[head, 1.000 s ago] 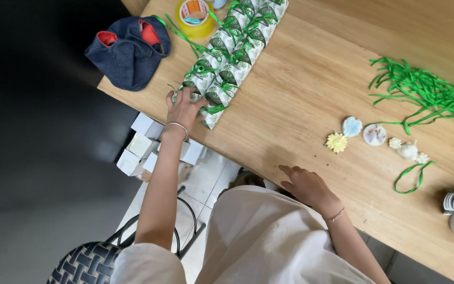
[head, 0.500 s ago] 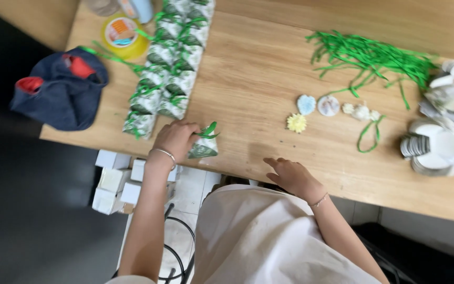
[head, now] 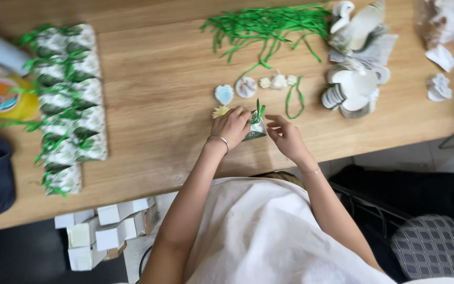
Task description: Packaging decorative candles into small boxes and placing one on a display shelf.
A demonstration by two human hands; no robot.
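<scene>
Left hand [head: 231, 126] grips the small green-patterned paper favour box with green ribbon bow [head: 256, 128]; right hand [head: 286, 137], fingers open, touches its opposite side, seemingly positioning it.

A small green-and-white patterned favour package [head: 255, 129] with a green ribbon bow is sitting at the frame's centre, between two hands. Two rows of matching ribboned packages [head: 69, 102] are lying at left on the wooden table. Plain white boxes [head: 106, 229] are stacking up at lower left, below the table edge.
</scene>
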